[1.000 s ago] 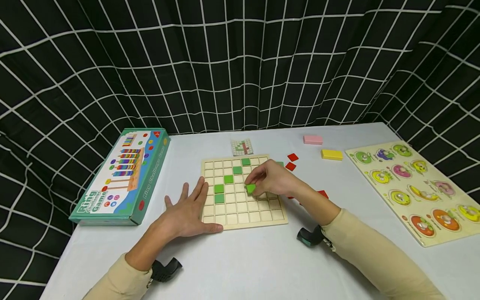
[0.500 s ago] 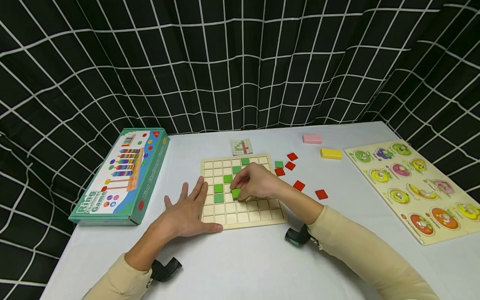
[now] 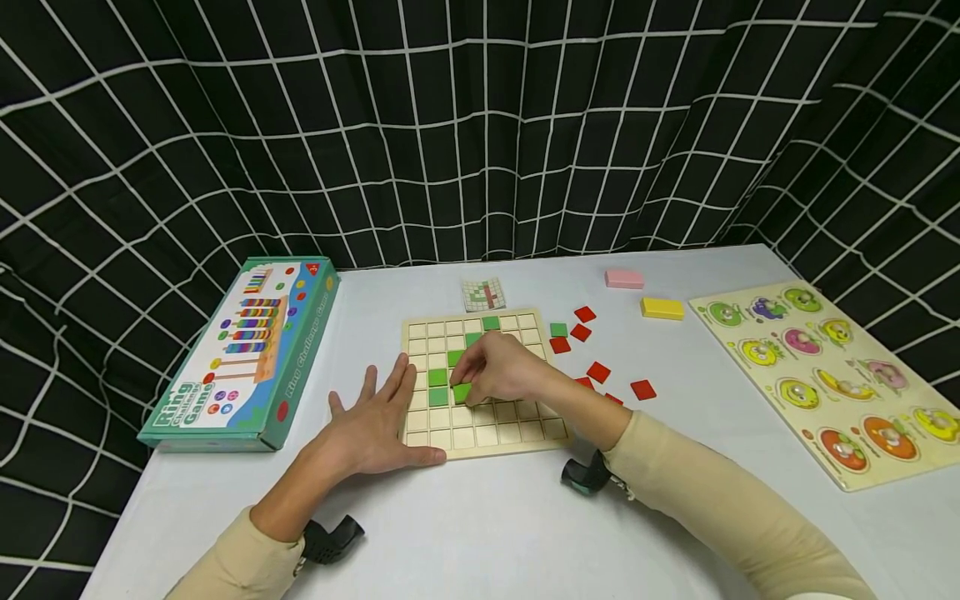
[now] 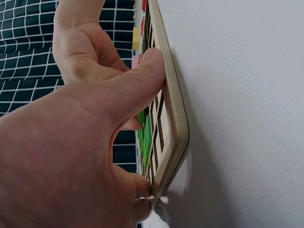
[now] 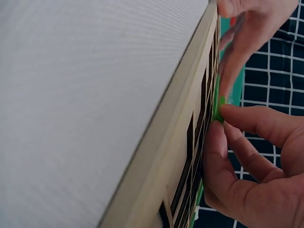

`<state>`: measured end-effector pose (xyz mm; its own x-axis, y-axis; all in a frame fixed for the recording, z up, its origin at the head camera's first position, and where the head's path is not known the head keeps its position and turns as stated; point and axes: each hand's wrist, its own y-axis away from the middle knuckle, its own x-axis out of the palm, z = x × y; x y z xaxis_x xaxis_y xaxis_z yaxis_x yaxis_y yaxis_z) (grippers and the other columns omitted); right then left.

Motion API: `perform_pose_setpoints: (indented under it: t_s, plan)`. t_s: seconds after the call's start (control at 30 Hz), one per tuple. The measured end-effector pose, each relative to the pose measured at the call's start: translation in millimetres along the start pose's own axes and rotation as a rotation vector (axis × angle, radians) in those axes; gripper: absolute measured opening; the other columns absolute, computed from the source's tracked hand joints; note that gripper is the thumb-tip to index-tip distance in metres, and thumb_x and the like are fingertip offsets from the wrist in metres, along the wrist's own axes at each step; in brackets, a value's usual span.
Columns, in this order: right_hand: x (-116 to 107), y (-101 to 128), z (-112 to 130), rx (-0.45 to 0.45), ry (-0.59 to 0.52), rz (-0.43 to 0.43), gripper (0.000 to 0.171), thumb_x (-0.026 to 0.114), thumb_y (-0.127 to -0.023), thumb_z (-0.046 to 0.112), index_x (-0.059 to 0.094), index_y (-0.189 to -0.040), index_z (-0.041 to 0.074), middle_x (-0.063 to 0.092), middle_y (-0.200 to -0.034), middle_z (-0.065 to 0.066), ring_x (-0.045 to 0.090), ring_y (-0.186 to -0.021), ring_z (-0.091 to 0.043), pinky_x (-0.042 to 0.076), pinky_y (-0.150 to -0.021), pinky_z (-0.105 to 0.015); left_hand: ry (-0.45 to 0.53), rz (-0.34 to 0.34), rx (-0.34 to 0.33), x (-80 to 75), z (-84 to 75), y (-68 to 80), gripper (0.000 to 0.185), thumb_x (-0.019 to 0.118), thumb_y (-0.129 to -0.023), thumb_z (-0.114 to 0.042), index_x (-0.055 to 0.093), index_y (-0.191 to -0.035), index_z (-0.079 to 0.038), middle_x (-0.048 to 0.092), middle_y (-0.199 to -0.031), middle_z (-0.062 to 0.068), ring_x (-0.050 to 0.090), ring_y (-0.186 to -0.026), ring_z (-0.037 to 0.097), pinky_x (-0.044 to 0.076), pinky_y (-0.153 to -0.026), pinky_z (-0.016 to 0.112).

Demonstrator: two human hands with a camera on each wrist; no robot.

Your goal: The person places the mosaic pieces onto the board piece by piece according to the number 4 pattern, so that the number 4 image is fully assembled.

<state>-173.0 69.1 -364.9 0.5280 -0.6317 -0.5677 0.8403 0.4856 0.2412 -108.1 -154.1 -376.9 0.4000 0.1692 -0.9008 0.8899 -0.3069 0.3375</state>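
Note:
My right hand [image 3: 506,367] pinches a green square tile [image 3: 461,393] between thumb and fingertips, low over the wooden grid board [image 3: 486,451]. In the right wrist view that tile [image 5: 219,108] is tilted at the board's surface. Beside it lie several green tiles [image 3: 437,377] in the grid's squares, some partly covered by the right hand. With fingers spread, my left hand [image 3: 375,429] rests along the board's left edge. Its thumb [image 4: 142,78] lies on the front rim in the left wrist view.
Right of the board lie several loose red tiles [image 3: 598,372] and one green tile [image 3: 558,329]. A small pattern card [image 3: 483,295] sits behind it. Farther right are a pink block [image 3: 624,279], a yellow block [image 3: 662,309] and a fruit puzzle board [image 3: 810,358]. A game box [image 3: 240,358] stands left.
My right hand has carried the green tile leftward across the board, to beside the green tiles in the left columns. The left hand has stayed in place.

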Motion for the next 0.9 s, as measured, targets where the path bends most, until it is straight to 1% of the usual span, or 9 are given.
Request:
perform_pose_setpoints:
  t_s: [0.33,0.6,0.9]
  plan:
    - [3.7,-1.2,2.7,0.026,0.010,-0.009,0.028,0.086,-0.071,-0.009,0.082,-0.092,0.009,0.075,-0.087,-0.005,0.062,-0.079,-0.012,0.053,-0.072,-0.023,0.001,-0.006,0.002,0.7,0.5,0.8,0.129,0.070,-0.079,-0.080,0.010,-0.168,-0.009,-0.003,-0.177,0.006,0.008,-0.158,0.052,0.014,-0.103,0.092]
    - [6.4,-1.3,4.2,0.027,0.041,-0.026,0.029,0.087,-0.070,-0.009,0.082,-0.090,0.011,0.074,-0.085,-0.003,0.061,-0.077,-0.012,0.052,-0.071,-0.023,-0.002,-0.004,0.000,1.2,0.6,0.2,0.129,0.070,-0.079,-0.080,0.010,-0.168,-0.008,-0.003,-0.177,0.006,0.007,-0.158,0.053,0.014,-0.103,0.092]
    - [6.7,-2.4,3.3,0.027,0.036,-0.026,0.028,0.087,-0.070,-0.010,0.082,-0.089,0.010,0.074,-0.085,-0.003,0.061,-0.076,-0.012,0.052,-0.071,-0.023,-0.010,-0.006,0.001,1.4,0.5,-0.1,0.130,0.069,-0.079,-0.081,0.010,-0.168,-0.008,-0.003,-0.177,0.006,0.007,-0.158,0.052,0.015,-0.103,0.091]
